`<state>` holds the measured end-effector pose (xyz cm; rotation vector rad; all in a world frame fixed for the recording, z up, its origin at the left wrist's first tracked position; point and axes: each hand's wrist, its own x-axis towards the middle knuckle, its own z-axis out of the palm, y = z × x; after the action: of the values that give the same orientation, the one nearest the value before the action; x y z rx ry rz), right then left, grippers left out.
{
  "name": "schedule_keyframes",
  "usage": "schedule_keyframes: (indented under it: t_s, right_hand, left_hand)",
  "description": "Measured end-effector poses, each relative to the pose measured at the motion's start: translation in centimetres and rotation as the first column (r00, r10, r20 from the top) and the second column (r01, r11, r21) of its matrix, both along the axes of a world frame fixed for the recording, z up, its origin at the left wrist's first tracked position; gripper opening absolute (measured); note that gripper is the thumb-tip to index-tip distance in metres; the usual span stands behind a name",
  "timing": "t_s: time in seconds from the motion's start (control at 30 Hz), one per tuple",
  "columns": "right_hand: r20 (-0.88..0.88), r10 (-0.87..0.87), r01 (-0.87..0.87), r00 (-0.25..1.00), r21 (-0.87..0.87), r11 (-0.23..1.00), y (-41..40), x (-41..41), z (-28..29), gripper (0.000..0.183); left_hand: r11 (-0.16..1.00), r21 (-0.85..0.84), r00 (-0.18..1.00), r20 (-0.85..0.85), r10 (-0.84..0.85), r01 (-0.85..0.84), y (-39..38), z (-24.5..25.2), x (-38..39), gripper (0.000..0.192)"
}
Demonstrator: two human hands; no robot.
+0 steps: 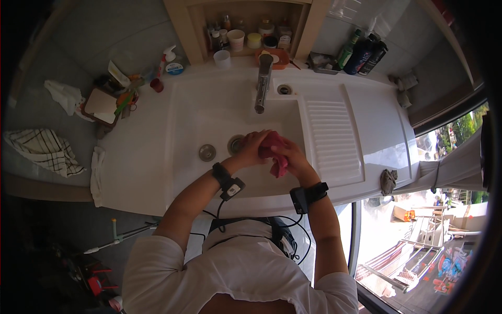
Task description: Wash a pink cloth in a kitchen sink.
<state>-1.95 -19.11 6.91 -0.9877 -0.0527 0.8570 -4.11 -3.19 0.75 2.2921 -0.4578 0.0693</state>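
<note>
Between both hands is a bunched dark pink cloth (274,147), with one end hanging down between my wrists. My left hand (251,149) grips it from the left, and my right hand (292,155) holds it from the right with the thumb across its front. Both are above the basin of a white sink (196,114), below the chrome faucet (263,84). A round metal drain (235,144) is partly hidden by my left hand. Another drain fitting (207,152) lies to its left.
A ribbed drainboard (333,135) adjoins the basin on the right, with a crumpled dark cloth (388,181) near the counter's front edge. Along the back stand a white cup (222,59), an orange soap dish (280,59), a spray bottle (173,62) and several tall bottles (361,55). A cluttered basket (101,106) is left.
</note>
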Motion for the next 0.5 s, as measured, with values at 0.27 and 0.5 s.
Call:
schedule_keyframes:
  t_s: [0.27, 0.5]
  right_hand:
    - [0.165, 0.111, -0.098, 0.98, -0.084, 0.992, 0.4, 0.3, 1.4, 0.042]
    - [0.222, -0.021, 0.061, 0.975, -0.172, 0.983, -0.6, -0.3, -3.1, 0.033]
  left_hand:
    - [0.965, -0.209, 0.947, -0.309, 0.087, -0.157, 0.9, 1.9, 0.5, 0.034]
    - [0.611, -0.706, 0.809, -0.561, -0.174, -0.358, 2.6, 1.6, 0.2, 0.029]
